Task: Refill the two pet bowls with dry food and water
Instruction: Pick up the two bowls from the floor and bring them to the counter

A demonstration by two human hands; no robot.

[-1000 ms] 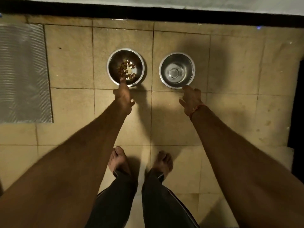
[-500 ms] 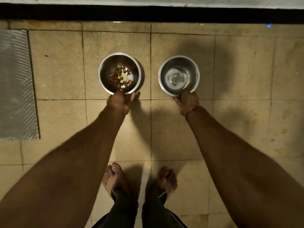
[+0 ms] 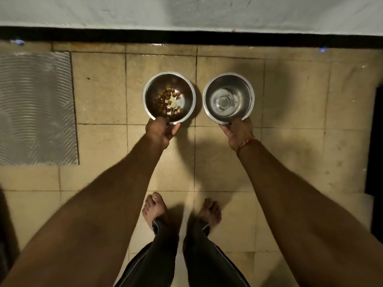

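Two steel pet bowls are side by side over the tiled floor near the wall. The left bowl [image 3: 153, 88] holds a small scatter of brown kibble [image 3: 165, 99] at its bottom. The right bowl [image 3: 244, 90] has a little clear water in it. My left hand [image 3: 159, 132] grips the near rim of the left bowl. My right hand [image 3: 238, 132] grips the near rim of the right bowl, a red thread around its wrist. Shadows under both bowls suggest they are slightly off the floor.
A grey ribbed mat [image 3: 35, 108] lies on the floor at the left. A white wall with a black skirting [image 3: 190, 36] runs along the far side. My bare feet [image 3: 155, 210] stand just behind the bowls. A dark opening [image 3: 376, 141] is at the right edge.
Both hands reached forward from just short of the bowls and closed on their near rims. The bowls now look larger and nearer, with wider shadows beneath.
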